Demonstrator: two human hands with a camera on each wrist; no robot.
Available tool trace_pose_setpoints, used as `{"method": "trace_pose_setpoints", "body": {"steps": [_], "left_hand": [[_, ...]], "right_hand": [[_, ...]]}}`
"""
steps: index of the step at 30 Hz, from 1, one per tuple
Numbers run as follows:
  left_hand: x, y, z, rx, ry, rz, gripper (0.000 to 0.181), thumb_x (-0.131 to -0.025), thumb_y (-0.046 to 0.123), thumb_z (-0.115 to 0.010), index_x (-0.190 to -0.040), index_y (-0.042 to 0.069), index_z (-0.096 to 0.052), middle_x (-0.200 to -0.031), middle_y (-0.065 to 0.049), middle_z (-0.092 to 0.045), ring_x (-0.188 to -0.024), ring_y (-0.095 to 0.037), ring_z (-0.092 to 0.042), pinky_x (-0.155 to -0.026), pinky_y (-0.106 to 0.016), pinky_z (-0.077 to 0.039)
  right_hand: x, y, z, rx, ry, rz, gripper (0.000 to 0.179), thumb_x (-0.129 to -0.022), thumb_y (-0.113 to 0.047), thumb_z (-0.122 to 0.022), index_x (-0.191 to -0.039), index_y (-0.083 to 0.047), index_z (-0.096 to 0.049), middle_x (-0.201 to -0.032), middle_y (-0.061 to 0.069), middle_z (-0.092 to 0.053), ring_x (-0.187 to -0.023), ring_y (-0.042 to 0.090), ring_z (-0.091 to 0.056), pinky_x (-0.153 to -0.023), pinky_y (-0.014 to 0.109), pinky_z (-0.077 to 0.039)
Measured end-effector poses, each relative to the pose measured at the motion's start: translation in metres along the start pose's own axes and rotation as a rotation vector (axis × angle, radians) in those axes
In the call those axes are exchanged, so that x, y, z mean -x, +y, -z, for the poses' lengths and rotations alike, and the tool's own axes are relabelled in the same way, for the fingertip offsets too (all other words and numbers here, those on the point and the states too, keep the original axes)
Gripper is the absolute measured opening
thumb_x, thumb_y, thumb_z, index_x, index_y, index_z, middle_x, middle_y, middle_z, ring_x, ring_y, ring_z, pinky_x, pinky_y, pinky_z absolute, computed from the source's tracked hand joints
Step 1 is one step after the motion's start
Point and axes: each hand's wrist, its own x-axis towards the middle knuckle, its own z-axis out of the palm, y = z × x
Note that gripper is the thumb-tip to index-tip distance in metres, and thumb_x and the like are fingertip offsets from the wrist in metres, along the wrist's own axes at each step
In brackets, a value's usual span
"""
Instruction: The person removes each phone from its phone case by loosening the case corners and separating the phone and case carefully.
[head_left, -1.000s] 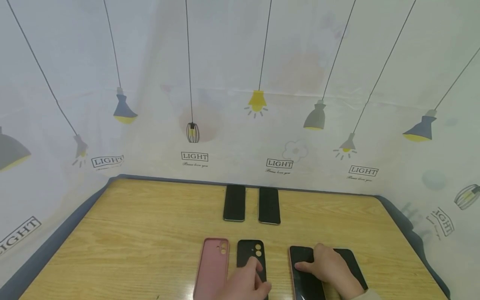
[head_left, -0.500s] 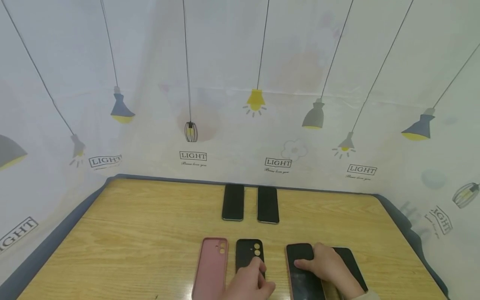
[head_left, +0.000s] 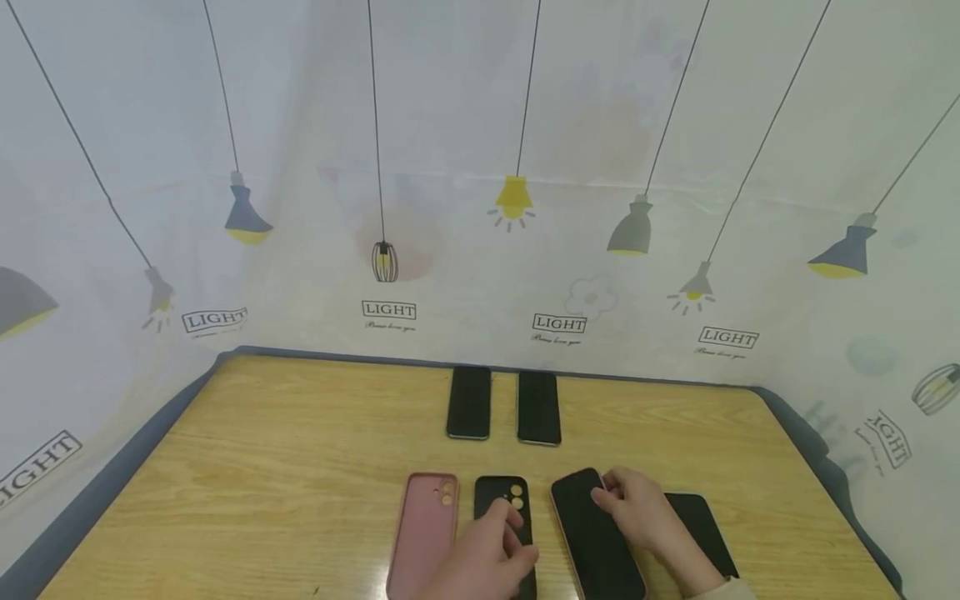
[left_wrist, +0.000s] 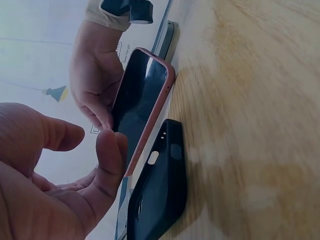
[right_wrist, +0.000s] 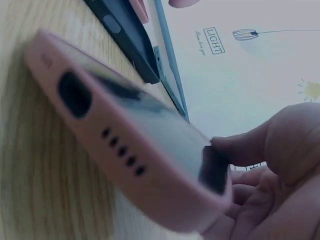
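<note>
My right hand (head_left: 641, 508) grips the right edge of a smartphone in a pink case (head_left: 596, 533), thumb on the dark screen and fingers at the side. In the right wrist view the pink case's bottom end (right_wrist: 165, 200) shows a port hole and speaker holes, and one long side is tilted up. My left hand (head_left: 483, 554) is over an empty black phone case (head_left: 498, 486), holding nothing; its thumb and fingers stand apart in the left wrist view, beside the black case (left_wrist: 165, 190). Left of it lies an empty pink phone case (head_left: 422, 533), inside up.
Another dark phone (head_left: 703, 529) lies partly behind my right forearm. Two black-screened phones (head_left: 469, 402) lie side by side at the back of the wooden table (head_left: 300, 467). A lamp-printed curtain (head_left: 450, 167) encloses the table's back and sides.
My right hand has shifted the phone in the pink case leftward and away from me, turning it so its top end points left. My left hand stays over the black case with small shifts.
</note>
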Motion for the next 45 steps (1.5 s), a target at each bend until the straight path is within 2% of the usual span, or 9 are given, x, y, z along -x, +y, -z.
{"method": "trace_pose_setpoints", "body": {"steps": [5, 10, 17, 21, 25, 29, 35, 38, 45], "left_hand": [[-0.004, -0.008, 0.004, -0.004, -0.033, -0.029, 0.030, -0.099, 0.022, -0.069, -0.121, 0.006, -0.054, -0.087, -0.002, -0.063, -0.065, -0.017, -0.065, -0.060, -0.030, -0.054], [-0.009, -0.014, 0.005, -0.027, -0.039, -0.048, 0.029, -0.100, 0.026, -0.069, -0.118, 0.008, -0.055, -0.088, 0.001, -0.064, -0.068, -0.015, -0.064, -0.061, -0.029, -0.054], [-0.007, -0.005, 0.005, -0.032, -0.037, -0.017, 0.029, -0.101, 0.029, -0.068, -0.118, 0.007, -0.058, -0.093, 0.001, -0.064, -0.076, -0.017, -0.061, -0.066, -0.033, -0.053], [-0.006, -0.002, 0.005, -0.024, -0.035, -0.004, 0.033, -0.100, 0.033, -0.069, -0.119, 0.008, -0.059, -0.095, 0.001, -0.064, -0.079, -0.017, -0.061, -0.070, -0.036, -0.055], [-0.004, -0.004, 0.006, 0.026, -0.055, -0.026, 0.035, -0.101, 0.033, -0.068, -0.124, 0.008, -0.060, -0.096, 0.001, -0.065, -0.081, -0.016, -0.062, -0.071, -0.033, -0.054], [-0.003, -0.007, 0.005, 0.108, -0.053, -0.064, 0.028, -0.102, 0.021, -0.067, -0.124, 0.005, -0.059, -0.095, -0.002, -0.067, -0.081, -0.016, -0.063, -0.068, -0.031, -0.053], [-0.002, -0.010, 0.002, 0.348, -0.056, -0.046, 0.020, -0.102, 0.001, -0.060, -0.121, -0.002, -0.054, -0.099, -0.014, -0.073, -0.079, -0.026, -0.071, -0.064, -0.038, -0.062], [-0.002, -0.011, 0.002, 0.434, -0.066, -0.033, 0.021, -0.102, -0.004, -0.057, -0.122, -0.006, -0.052, -0.104, -0.021, -0.074, -0.087, -0.034, -0.075, -0.067, -0.043, -0.064], [0.000, -0.010, 0.006, 0.455, -0.066, 0.004, 0.022, -0.101, -0.007, -0.057, -0.123, -0.006, -0.053, -0.109, -0.022, -0.074, -0.093, -0.035, -0.075, -0.068, -0.044, -0.064]], "right_hand": [[0.002, -0.006, 0.001, -0.113, 0.048, 0.000, 0.019, -0.102, -0.011, -0.062, -0.111, 0.005, -0.067, -0.090, 0.005, -0.069, -0.078, 0.018, -0.058, -0.064, 0.033, -0.051], [0.004, -0.014, 0.000, -0.263, 0.058, -0.036, 0.022, -0.104, -0.010, -0.059, -0.116, 0.008, -0.065, -0.083, 0.005, -0.069, -0.067, 0.019, -0.057, -0.054, 0.029, -0.050], [0.004, -0.026, -0.006, -0.437, 0.063, -0.038, 0.022, -0.104, -0.007, -0.057, -0.117, 0.009, -0.064, -0.086, 0.008, -0.072, -0.070, 0.019, -0.062, -0.056, 0.029, -0.053], [0.006, -0.034, -0.009, -0.496, 0.058, -0.033, 0.022, -0.105, -0.007, -0.056, -0.118, 0.009, -0.064, -0.089, 0.009, -0.073, -0.072, 0.020, -0.062, -0.058, 0.029, -0.053], [0.007, -0.040, -0.012, -0.539, 0.063, -0.036, 0.022, -0.105, -0.006, -0.055, -0.118, 0.009, -0.064, -0.087, 0.007, -0.071, -0.073, 0.019, -0.060, -0.060, 0.028, -0.052], [0.006, -0.044, -0.017, -0.595, 0.054, -0.043, 0.022, -0.106, -0.006, -0.053, -0.118, 0.010, -0.063, -0.086, 0.006, -0.069, -0.074, 0.019, -0.059, -0.061, 0.027, -0.051], [0.004, -0.044, -0.025, -0.649, 0.037, -0.030, 0.022, -0.106, -0.006, -0.053, -0.118, 0.011, -0.062, -0.086, 0.005, -0.068, -0.072, 0.017, -0.060, -0.060, 0.027, -0.051], [0.004, -0.044, -0.027, -0.655, 0.020, -0.022, 0.023, -0.106, -0.006, -0.053, -0.118, 0.012, -0.061, -0.087, 0.006, -0.069, -0.073, 0.017, -0.061, -0.062, 0.028, -0.053], [0.000, -0.041, -0.025, -0.610, 0.001, 0.021, 0.028, -0.109, -0.012, -0.049, -0.117, 0.010, -0.064, -0.082, 0.006, -0.066, -0.071, 0.018, -0.061, -0.061, 0.030, -0.056]]}}
